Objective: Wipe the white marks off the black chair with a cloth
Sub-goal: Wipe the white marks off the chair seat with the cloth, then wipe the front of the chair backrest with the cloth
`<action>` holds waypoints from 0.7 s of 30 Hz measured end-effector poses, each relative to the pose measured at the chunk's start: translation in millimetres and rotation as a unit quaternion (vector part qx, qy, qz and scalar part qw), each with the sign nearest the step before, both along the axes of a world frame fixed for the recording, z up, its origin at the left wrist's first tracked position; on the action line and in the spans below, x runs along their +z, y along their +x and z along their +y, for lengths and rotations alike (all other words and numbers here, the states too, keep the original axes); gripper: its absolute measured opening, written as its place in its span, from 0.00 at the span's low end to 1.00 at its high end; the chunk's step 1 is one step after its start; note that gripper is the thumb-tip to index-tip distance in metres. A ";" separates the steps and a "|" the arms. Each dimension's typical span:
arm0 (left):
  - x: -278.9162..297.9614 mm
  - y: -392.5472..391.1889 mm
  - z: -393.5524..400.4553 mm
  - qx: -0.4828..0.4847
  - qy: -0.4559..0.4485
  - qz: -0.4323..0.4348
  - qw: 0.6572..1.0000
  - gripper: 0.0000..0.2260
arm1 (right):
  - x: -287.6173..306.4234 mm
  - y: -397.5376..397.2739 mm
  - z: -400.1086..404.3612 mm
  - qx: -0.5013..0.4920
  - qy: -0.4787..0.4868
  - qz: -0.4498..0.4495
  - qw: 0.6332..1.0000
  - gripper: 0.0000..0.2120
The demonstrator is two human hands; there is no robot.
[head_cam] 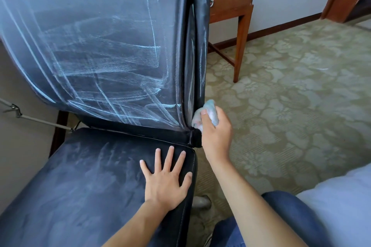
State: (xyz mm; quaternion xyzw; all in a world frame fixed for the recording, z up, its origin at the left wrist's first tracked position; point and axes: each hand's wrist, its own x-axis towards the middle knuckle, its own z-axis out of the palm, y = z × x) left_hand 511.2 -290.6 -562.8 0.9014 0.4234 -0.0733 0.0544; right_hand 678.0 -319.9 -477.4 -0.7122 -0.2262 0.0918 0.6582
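left hand point(164, 184) flat on chair point(80, 176) seat; right hand point(215, 132) w/ cloth point(208, 110) at backrest's right edge.

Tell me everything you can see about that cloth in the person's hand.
The cloth is small, soft and bunched into a wad, pale blue with whitish and faint pink patches. The right hand grips it, fingers curled round it, thumb on top, so much of it is hidden. Its exposed end is pressed against the lower right edge of the chair back, just above where back and seat meet.
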 end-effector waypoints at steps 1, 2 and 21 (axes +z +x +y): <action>-1.6 -0.3 1.1 0.000 -0.003 0.002 1.000 0.31 | 4.3 2.5 1.4 -0.001 0.006 -0.003 1.000 0.03; -3.3 -0.4 2.0 0.001 -0.007 0.001 1.000 0.31 | 10.6 4.5 2.2 0.001 0.014 -0.011 1.000 0.03; 177.5 32.5 -12.7 -0.176 0.280 -0.335 0.882 0.23 | 92.2 21.8 4.0 0.043 -0.048 -0.056 0.996 0.06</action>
